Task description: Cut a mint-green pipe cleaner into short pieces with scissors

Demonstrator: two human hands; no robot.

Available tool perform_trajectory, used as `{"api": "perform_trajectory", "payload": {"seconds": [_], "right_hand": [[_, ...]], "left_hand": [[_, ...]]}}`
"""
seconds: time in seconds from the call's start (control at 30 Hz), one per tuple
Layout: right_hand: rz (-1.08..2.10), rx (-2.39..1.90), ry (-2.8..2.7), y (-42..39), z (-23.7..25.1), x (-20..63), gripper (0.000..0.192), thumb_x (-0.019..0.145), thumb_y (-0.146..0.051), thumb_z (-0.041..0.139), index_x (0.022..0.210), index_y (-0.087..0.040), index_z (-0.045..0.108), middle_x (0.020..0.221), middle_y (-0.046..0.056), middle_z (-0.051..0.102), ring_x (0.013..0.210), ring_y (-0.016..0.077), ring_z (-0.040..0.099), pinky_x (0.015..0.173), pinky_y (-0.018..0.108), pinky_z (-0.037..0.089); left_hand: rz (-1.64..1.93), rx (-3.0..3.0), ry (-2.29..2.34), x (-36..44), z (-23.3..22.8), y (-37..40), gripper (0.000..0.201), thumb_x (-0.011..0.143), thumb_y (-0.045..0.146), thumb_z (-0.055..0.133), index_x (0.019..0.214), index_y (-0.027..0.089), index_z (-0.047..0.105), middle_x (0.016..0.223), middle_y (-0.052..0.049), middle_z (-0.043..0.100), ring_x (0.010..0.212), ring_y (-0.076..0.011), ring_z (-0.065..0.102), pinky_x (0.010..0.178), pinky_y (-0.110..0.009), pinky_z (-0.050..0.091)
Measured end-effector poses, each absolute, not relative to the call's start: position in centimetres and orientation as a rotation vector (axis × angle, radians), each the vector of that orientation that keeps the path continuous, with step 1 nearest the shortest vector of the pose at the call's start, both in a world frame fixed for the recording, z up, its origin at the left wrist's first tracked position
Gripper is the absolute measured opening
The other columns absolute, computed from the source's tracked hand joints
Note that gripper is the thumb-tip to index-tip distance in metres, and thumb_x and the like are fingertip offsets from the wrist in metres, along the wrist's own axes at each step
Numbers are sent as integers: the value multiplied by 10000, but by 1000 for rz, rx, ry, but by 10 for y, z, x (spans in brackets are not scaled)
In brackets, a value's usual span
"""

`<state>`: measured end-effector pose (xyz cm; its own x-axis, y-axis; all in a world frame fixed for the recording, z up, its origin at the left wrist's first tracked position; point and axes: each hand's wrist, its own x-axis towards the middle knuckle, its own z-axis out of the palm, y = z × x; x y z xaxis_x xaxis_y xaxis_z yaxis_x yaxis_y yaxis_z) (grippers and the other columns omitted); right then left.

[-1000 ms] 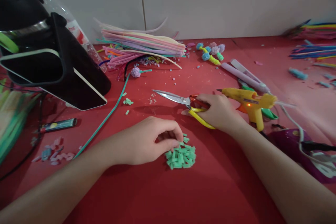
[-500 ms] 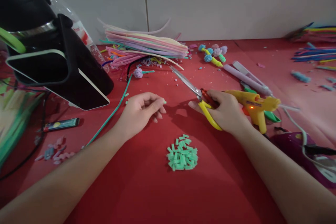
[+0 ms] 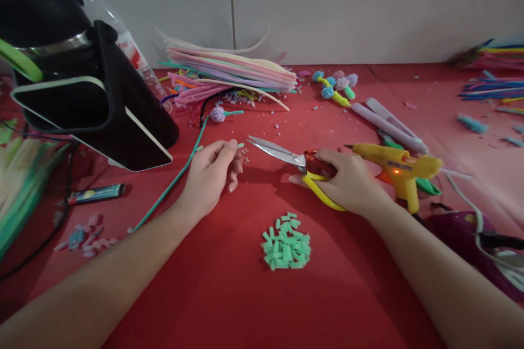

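My left hand (image 3: 215,174) pinches a short light-green piece of pipe cleaner (image 3: 241,145) between thumb and forefinger. In my right hand (image 3: 341,177) are scissors (image 3: 282,154) with one yellow and one red-orange handle. Their blades point left, nearly closed, the tips just right of the green piece and apart from it. Tiny pale crumbs (image 3: 245,156) lie below the piece. On the red table nearer me lies a heap of short green cut pieces (image 3: 286,242). A teal stem (image 3: 172,182) runs beside my left wrist, close to a lilac pompom (image 3: 218,114).
At left stand a black flask (image 3: 135,114) and a clear bottle (image 3: 143,68); a lighter (image 3: 97,194) lies nearby. Bundled pipe cleaners (image 3: 229,68) lie at the back. A yellow glue gun (image 3: 403,166) with a lit orange light and a lilac flat iron (image 3: 388,125) are beyond my right hand.
The scissors have swung down and left, so their tips are now near the piece in my left hand. My left hand has turned slightly and shifted left, showing more of the green piece.
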<state>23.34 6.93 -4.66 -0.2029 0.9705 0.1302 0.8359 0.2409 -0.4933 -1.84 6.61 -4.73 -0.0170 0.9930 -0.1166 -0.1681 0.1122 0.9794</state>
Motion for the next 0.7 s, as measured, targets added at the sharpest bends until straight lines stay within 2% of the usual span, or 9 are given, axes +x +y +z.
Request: {"api": "perform_trajectory", "payload": {"seconds": [0.2,0.7], "right_hand": [[429,-1634,-2131,71,-46,233,587,714,-754,621,600,-221,403,523,-49,377,524,100,285,567,288,270],[419,-1705,-2165,73,-44,232,643,688,-836,561,582,-221,410,521,-36,360,542,116,306,548,291,281]], "left_hand": [[1220,971,1166,-19,-46,67,292,881,361,674,676,161,615,551,25,548,397,-45,435,323,-153,309],[1193,984,1095,-19,-41,67,279,843,369,711,676,158,638,566,15,553,432,-44,414,351,-158,271]]}}
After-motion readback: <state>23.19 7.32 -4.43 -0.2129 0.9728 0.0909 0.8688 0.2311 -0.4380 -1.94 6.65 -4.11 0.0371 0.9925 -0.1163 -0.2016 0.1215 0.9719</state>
